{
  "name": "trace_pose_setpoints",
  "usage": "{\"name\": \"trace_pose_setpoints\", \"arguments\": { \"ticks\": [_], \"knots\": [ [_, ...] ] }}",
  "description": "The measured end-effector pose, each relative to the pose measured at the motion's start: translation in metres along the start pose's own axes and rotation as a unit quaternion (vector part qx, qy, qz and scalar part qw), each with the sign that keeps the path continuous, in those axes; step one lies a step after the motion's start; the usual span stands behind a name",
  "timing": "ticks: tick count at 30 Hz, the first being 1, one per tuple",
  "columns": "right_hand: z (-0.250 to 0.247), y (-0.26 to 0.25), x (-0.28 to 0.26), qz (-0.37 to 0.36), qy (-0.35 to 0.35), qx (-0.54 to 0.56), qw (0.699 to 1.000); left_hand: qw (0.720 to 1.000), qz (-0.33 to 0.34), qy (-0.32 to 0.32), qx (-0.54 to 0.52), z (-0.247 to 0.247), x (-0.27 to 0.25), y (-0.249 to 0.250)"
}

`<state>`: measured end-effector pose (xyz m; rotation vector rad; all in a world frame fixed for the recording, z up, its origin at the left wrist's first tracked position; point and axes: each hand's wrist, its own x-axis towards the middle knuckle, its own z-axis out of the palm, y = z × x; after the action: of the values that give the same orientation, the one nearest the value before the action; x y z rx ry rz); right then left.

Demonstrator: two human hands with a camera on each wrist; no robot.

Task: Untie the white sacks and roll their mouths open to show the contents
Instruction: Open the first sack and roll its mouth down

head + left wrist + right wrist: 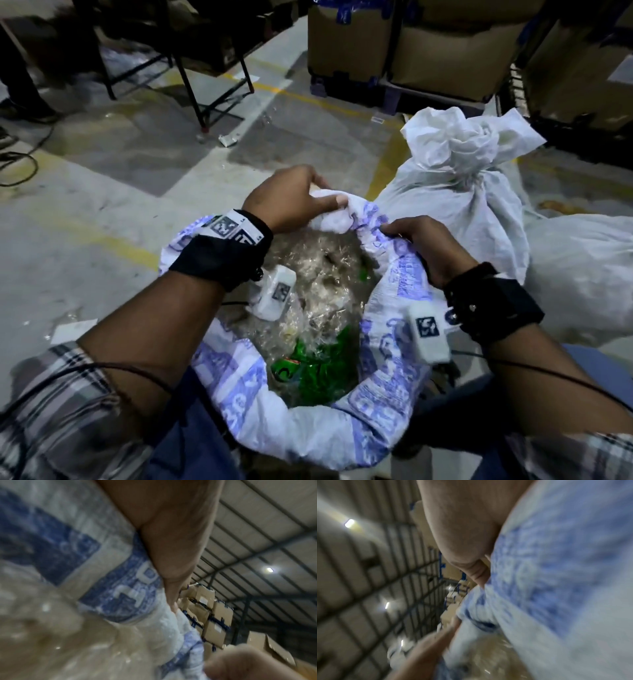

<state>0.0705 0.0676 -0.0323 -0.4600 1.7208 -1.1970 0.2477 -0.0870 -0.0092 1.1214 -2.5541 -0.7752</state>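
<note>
A white sack with blue print (239, 383) stands between my knees, its mouth rolled down into a thick rim. Clear crinkled plastic (318, 274) and green wrappers (308, 366) show inside. My left hand (301, 198) grips the far part of the rim, thumb curled over the fabric. My right hand (411, 236) grips the rim at the far right. The left wrist view shows the blue-printed cloth (120, 588) under my palm; the right wrist view is blurred, with cloth (547, 588) against my hand. A second white sack (472, 192) stands behind, its neck tied and bunched.
Another white sack (582, 274) lies at the right. Cardboard boxes (445, 44) on pallets stand at the back. A black metal table frame (205, 85) stands at the back left. Cables (17, 164) and paper scraps (73, 330) lie on the concrete floor.
</note>
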Motion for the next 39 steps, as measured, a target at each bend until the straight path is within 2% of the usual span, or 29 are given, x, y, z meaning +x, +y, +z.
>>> {"name": "trace_pose_setpoints", "arguments": {
  "ticks": [1, 2, 3, 4, 6, 8, 10, 12, 14, 15, 16, 18, 21, 23, 25, 26, 28, 29, 30, 33, 36, 37, 39],
  "knots": [
    [0.002, 0.002, 0.001, -0.083, 0.054, -0.106, 0.989, 0.999, -0.021, -0.004, -0.035, -0.001, 0.001, -0.001],
    [0.003, 0.005, 0.001, -0.161, 0.105, -0.205, 0.96, 0.997, -0.039, -0.015, -0.064, -0.002, 0.002, -0.003],
    [0.004, 0.009, 0.001, -0.213, 0.134, -0.271, 0.929, 0.994, -0.052, -0.029, -0.093, -0.002, 0.002, -0.003],
    [0.005, 0.012, 0.001, -0.23, 0.132, -0.3, 0.916, 0.989, -0.062, -0.045, -0.125, -0.002, 0.002, -0.003],
    [0.006, 0.017, 0.004, -0.201, 0.084, -0.268, 0.938, 0.977, -0.08, -0.066, -0.188, -0.002, 0.0, -0.002],
    [0.005, 0.02, 0.008, -0.14, 0.048, -0.187, 0.971, 0.971, -0.084, -0.056, -0.215, -0.003, -0.003, -0.002],
    [0.005, 0.019, 0.009, -0.085, 0.029, -0.107, 0.99, 0.989, -0.029, -0.025, -0.144, -0.005, -0.007, 0.0],
    [0.004, 0.015, 0.011, -0.021, -0.016, -0.017, 0.999, 0.996, 0.08, 0.029, -0.015, -0.007, -0.01, 0.005],
    [0.0, 0.01, 0.011, 0.078, -0.125, 0.097, 0.984, 0.983, 0.158, 0.045, 0.085, -0.009, -0.014, 0.008],
    [0.0, 0.009, 0.009, 0.109, -0.179, 0.143, 0.967, 0.977, 0.169, 0.039, 0.125, -0.01, -0.015, 0.009],
    [-0.002, 0.008, 0.008, 0.111, -0.205, 0.163, 0.959, 0.973, 0.17, 0.031, 0.155, -0.01, -0.014, 0.009],
    [-0.004, 0.008, 0.009, 0.083, -0.199, 0.171, 0.962, 0.975, 0.143, 0.024, 0.171, -0.009, -0.011, 0.005],
    [0.002, 0.009, 0.007, 0.077, -0.169, 0.176, 0.967, 0.98, 0.101, 0.031, 0.171, -0.005, -0.003, 0.003],
    [0.006, 0.01, 0.012, -0.014, -0.046, 0.112, 0.993, 0.986, 0.061, 0.036, 0.151, -0.003, 0.001, 0.001],
    [0.008, 0.005, 0.004, -0.112, 0.057, -0.029, 0.992, 0.994, -0.001, 0.042, 0.104, -0.004, 0.005, -0.007],
    [0.006, 0.002, -0.001, -0.137, 0.074, -0.115, 0.981, 0.995, -0.031, 0.046, 0.081, -0.005, 0.006, -0.012],
    [-0.002, 0.002, -0.015, -0.154, 0.09, -0.3, 0.937, 0.994, -0.083, 0.064, 0.045, -0.008, 0.009, -0.021],
    [-0.006, 0.006, -0.021, -0.139, 0.088, -0.367, 0.916, 0.991, -0.1, 0.079, 0.031, -0.01, 0.01, -0.026],
    [-0.009, 0.01, -0.026, -0.113, 0.069, -0.394, 0.909, 0.989, -0.111, 0.096, 0.019, -0.012, 0.011, -0.029],
    [-0.005, 0.022, -0.033, -0.035, -0.018, -0.304, 0.952, 0.984, -0.115, 0.135, -0.005, -0.016, 0.013, -0.034],
    [0.003, 0.027, -0.025, 0.032, -0.057, -0.096, 0.993, 0.985, -0.106, 0.137, -0.004, -0.016, 0.013, -0.032],
    [0.005, 0.026, -0.023, 0.073, -0.083, -0.005, 0.994, 0.985, -0.1, 0.137, -0.002, -0.017, 0.014, -0.031],
    [0.004, 0.023, -0.02, 0.148, -0.122, 0.194, 0.962, 0.985, -0.082, 0.146, 0.031, -0.021, 0.012, -0.026]
  ]
}}
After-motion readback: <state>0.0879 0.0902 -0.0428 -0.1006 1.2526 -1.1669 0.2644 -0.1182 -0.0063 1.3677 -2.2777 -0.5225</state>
